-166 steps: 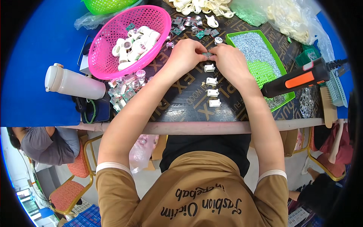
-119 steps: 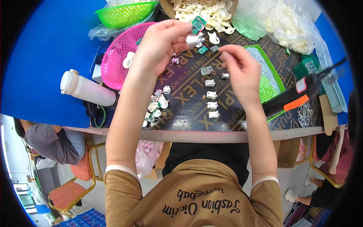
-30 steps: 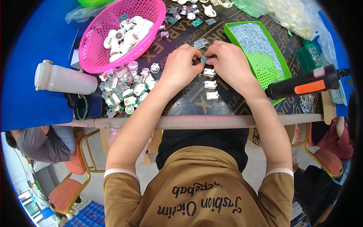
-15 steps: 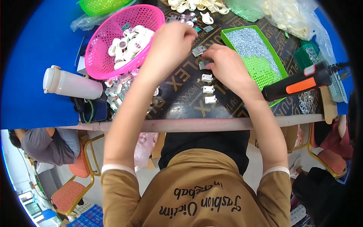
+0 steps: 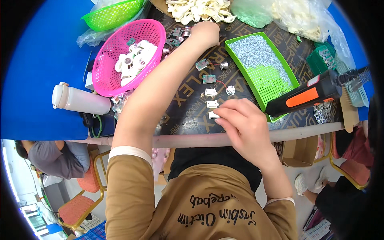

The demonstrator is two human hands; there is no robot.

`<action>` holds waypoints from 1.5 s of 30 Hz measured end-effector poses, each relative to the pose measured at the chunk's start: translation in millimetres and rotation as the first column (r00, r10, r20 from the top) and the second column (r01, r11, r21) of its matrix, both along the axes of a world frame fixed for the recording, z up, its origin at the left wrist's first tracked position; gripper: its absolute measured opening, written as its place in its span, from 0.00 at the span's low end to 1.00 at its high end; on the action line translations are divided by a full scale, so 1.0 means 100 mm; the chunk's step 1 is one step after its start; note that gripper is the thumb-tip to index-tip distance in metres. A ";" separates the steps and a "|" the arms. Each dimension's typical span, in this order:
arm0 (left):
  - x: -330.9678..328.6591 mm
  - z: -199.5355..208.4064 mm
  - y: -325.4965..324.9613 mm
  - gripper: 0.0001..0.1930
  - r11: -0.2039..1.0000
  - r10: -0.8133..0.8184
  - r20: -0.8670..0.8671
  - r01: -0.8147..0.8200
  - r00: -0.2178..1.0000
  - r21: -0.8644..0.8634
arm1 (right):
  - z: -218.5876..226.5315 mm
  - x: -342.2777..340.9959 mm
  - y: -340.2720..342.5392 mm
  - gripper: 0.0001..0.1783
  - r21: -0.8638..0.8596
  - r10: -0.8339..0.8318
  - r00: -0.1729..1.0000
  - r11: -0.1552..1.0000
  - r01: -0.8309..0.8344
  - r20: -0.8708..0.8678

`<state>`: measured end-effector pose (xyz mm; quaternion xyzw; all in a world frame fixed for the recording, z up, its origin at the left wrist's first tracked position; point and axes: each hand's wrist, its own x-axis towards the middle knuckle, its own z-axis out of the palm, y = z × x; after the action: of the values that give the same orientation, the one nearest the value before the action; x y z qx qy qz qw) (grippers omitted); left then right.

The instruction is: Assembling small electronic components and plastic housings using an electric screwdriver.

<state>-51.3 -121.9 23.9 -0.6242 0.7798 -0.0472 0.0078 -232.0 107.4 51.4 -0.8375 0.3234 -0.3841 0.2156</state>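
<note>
My right hand (image 5: 247, 124) is at the near end of a column of small parts. Its thumb and forefinger pinch the nearest small white block (image 5: 213, 115). Two more white blocks (image 5: 211, 92) lie beyond it. Farther up the column are two green-and-silver modules (image 5: 209, 79), each with a red wire running to a shiny reflector cup (image 5: 231, 90). My left hand (image 5: 206, 34) reaches to the far side, between a pile of cream plastic shells (image 5: 196, 11) and loose modules with reflectors (image 5: 176, 38). Its fingers are hidden behind the back of the hand.
A pink basket (image 5: 100, 76) of white housings stands on the left, beside a white bottle (image 5: 80, 99). On the right, a green tray (image 5: 260, 96) holds small silver pieces, with a black-and-orange power screwdriver (image 5: 304, 96) over its near corner. A green basket (image 5: 116, 16) sits far left.
My right hand has come back from the modules to the nearest white block. My left hand has reached farther away, toward the shell pile. The view has shifted a little.
</note>
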 end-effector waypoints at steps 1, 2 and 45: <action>0.00 -0.01 -0.03 0.23 1.000 0.000 0.005 0.000 1.000 -0.004 | -0.02 0.00 0.01 0.07 -0.004 0.000 1.000 1.000 0.000 0.005; 0.00 -0.01 -0.06 0.23 0.999 0.037 -0.010 -0.037 0.999 0.012 | -0.05 0.01 0.01 0.07 -0.014 0.006 0.999 1.000 -0.005 0.035; 0.23 0.86 2.22 0.18 0.803 0.499 -0.223 0.543 -0.838 -0.244 | -0.17 0.29 -0.03 0.36 0.330 -0.010 0.465 0.718 -0.612 0.885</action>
<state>-28.1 100.5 110.2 0.0287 0.1720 0.8007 -0.5731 -203.4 104.4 34.5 -0.4705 0.1176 -0.5616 0.6704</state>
